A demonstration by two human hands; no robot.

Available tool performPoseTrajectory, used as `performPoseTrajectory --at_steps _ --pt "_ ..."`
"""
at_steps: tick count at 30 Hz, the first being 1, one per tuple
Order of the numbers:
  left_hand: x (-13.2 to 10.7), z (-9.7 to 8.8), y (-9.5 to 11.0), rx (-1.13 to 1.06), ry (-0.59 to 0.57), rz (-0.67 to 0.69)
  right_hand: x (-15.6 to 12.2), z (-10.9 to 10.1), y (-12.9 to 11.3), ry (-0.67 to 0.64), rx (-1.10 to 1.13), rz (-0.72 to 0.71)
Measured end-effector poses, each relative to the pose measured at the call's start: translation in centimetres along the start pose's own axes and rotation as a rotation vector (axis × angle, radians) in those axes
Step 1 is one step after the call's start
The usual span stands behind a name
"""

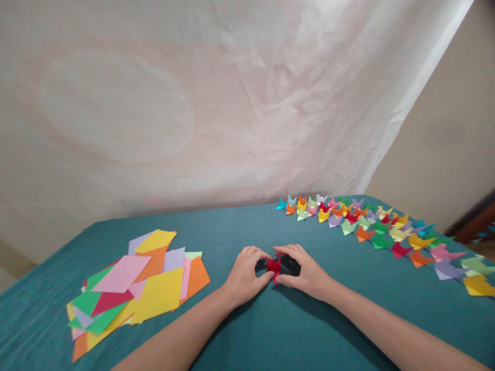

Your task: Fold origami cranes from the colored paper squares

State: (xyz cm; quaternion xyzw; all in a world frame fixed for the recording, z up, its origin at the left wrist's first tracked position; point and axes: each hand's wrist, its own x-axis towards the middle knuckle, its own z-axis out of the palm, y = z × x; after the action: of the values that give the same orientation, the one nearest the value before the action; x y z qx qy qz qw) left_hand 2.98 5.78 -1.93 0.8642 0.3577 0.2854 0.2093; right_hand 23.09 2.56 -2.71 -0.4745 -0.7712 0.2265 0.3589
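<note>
A small red folded paper bird [274,266] is between my two hands, over the middle of the table near me. My left hand [246,274] curves in from the left, its thumb and fingertips closed on the bird's left side. From the right my right hand [307,274] reaches in the same way, thumb below and fingers above, its tips at the bird's right side. The bird's edges are partly hidden behind the fingertips. To the right stand several rows of finished paper birds [364,234] in many colours.
A loose, overlapping pile of coloured paper sheets [160,294] lies on the left of the table. Dark green cloth [232,232] covers the tabletop. Behind its far edge hangs a pale, wrinkled sheet [216,113], with a beige wall [444,129] at the right.
</note>
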Motion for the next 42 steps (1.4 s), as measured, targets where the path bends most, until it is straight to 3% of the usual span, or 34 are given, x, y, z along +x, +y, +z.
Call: performPoseTrajectory --at_steps 8,25,42 --pt "-0.21 0.21 -0.24 -0.108 0.043 -0.031 -0.03 0.49 0.33 -0.016 -0.015 0.009" --pt "-0.32 0.21 -0.04 -0.017 -0.039 -0.002 0.07 0.71 0.36 -0.059 -0.195 0.038" --pt "-0.48 -0.31 -0.4 0.056 -0.144 0.012 -0.04 0.74 0.7 -0.047 -0.164 0.05"
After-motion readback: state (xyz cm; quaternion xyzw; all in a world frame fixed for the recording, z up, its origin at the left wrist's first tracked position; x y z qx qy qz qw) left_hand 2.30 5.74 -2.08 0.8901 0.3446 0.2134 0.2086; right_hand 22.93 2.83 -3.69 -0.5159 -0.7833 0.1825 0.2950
